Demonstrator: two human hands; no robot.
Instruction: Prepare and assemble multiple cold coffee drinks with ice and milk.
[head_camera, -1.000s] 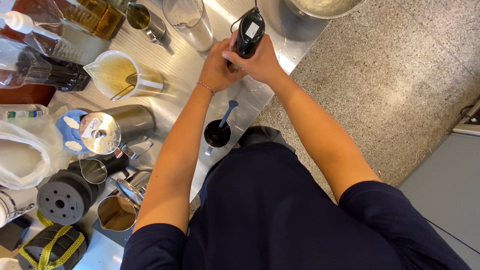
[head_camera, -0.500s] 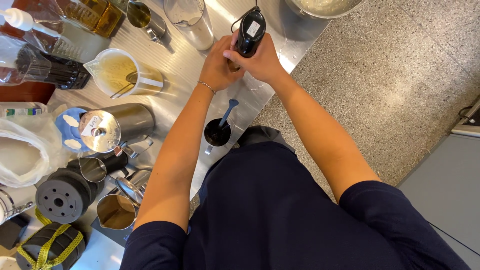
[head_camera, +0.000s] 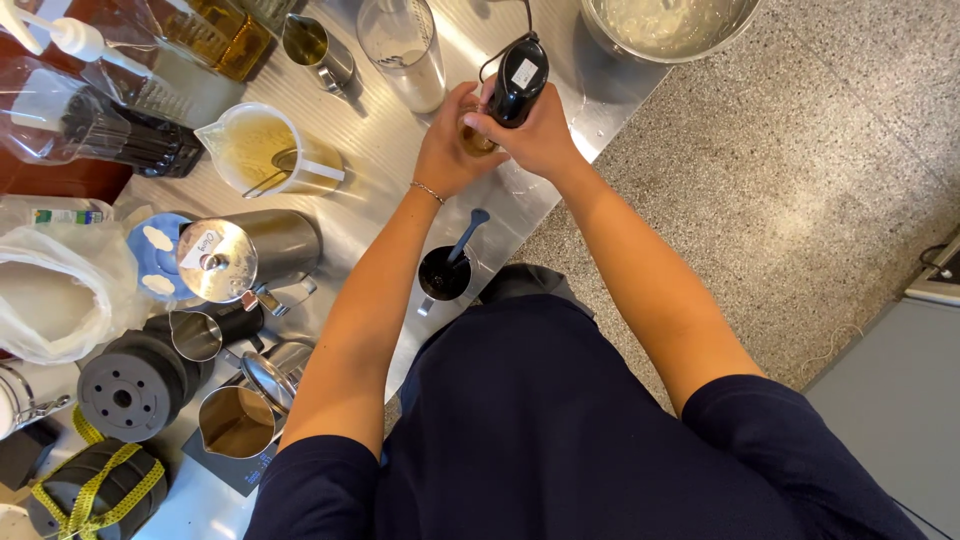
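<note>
My hands, left hand (head_camera: 450, 150) cupping a small glass (head_camera: 474, 140), right hand (head_camera: 540, 135) gripping a black hand blender (head_camera: 517, 80), work over my cluttered steel bench (head_camera: 385, 150) beside speckled terrazzo floor (head_camera: 800, 180).

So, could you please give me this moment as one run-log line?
right hand: grips black hand blender | left hand: steadies small cup beneath | surface: steel counter

Steel counter (head_camera: 370, 150) is packed: plastic jug of yellowish liquid (head_camera: 268, 152) upper left, lidded steel pot (head_camera: 240, 252) left of centre, small pitcher with a blue spoon (head_camera: 446, 270) mid-frame, big mixing bowl (head_camera: 668, 25) top edge.
</note>
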